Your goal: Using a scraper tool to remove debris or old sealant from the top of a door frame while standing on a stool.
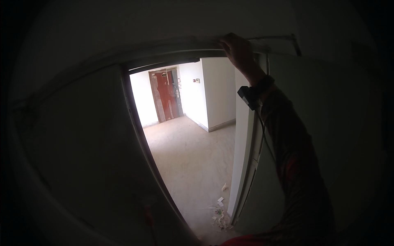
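My right hand (pixel 237 51) is raised overhead and pressed against the top rail of a door frame (pixel 172 51), fingers curled over its edge near the upper right corner. A small black device (pixel 249 96) is strapped at that wrist, with a thin cable running down the dark sleeve (pixel 299 164). My left hand is out of view. The frame's right upright (pixel 242 156) is pale and stands just left of my forearm.
A dark door or wall panel (pixel 82 156) fills the left side. Through the opening lies a bare concrete floor (pixel 188 156), white walls and a reddish-brown door (pixel 166 94) at the far end. Scraps of debris (pixel 219 211) lie by the frame's foot.
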Action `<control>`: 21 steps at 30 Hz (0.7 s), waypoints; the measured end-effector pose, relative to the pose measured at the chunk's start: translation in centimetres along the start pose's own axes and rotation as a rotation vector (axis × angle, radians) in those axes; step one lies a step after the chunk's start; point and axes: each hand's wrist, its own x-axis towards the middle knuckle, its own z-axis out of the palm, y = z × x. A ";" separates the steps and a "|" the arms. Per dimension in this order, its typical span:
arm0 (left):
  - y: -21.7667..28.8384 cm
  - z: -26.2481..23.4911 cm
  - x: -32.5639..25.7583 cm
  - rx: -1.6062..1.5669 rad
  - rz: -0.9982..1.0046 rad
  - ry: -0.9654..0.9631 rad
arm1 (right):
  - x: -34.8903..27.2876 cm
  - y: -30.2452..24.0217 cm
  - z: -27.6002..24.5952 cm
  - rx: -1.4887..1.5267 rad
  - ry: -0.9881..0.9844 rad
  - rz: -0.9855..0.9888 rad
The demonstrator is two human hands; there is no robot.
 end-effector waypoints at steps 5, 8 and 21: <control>-1.7 -0.2 1.0 -0.097 -0.022 0.020 | 0.5 0.2 0.1 -0.061 -0.088 -0.113; -1.8 -0.4 1.3 -0.071 -0.016 -0.004 | 1.1 0.1 0.0 -0.197 -0.153 -0.219; 0.2 -0.6 2.2 -0.093 0.046 -0.074 | 1.8 2.5 -0.5 -0.325 -0.099 -0.159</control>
